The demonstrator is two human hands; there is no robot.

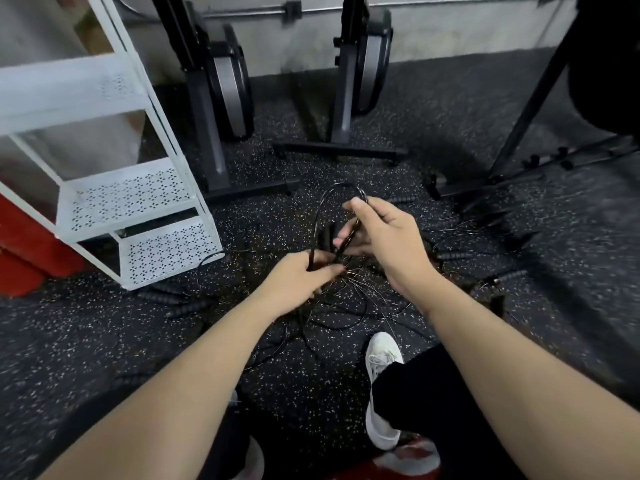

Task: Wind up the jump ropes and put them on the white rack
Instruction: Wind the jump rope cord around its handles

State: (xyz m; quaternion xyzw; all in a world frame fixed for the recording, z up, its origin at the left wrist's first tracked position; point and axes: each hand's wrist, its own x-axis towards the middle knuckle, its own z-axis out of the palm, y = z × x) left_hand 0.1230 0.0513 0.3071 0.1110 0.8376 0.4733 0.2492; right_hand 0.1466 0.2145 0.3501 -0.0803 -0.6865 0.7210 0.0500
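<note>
A black jump rope arches in a loop between my hands above the speckled floor. My left hand grips the lower end of the loop with its fingers curled round the cord. My right hand pinches the upper end near the top of the arch. Beneath them a tangle of thin black ropes lies on the floor, with several black foam handles scattered around it. The white rack with perforated shelves stands at the left.
Two black exercise machines stand against the back wall. A dark stand with angled legs is at the right. Red mats lie behind the rack. My white shoe rests on the floor near the ropes.
</note>
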